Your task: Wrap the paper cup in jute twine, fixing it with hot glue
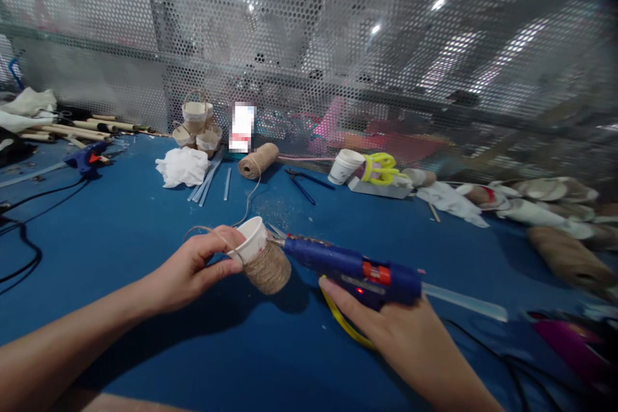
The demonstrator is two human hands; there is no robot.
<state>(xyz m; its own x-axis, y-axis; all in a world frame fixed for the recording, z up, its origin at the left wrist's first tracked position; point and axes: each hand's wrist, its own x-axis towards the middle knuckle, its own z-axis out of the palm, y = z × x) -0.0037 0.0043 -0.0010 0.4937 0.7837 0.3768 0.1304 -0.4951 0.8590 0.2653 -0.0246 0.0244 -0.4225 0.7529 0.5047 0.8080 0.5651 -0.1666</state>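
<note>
Left hand point(193, 270) grips a paper cup point(261, 257), partly wrapped in twine, held just above the blue table point(120, 232). Right hand point(400, 335) grips a glue gun point(352, 267), nozzle touching the cup's rim.

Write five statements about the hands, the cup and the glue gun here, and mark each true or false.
1. The left hand holds a paper cup partly wrapped in twine. True.
2. The right hand holds scissors. False: it grips a blue glue gun.
3. The glue gun's nozzle points at the cup. True.
4. The table is red. False: its surface is blue.
5. The twine spool stands upright beside the right hand. False: it lies on its side farther back, near the mesh wall.
</note>
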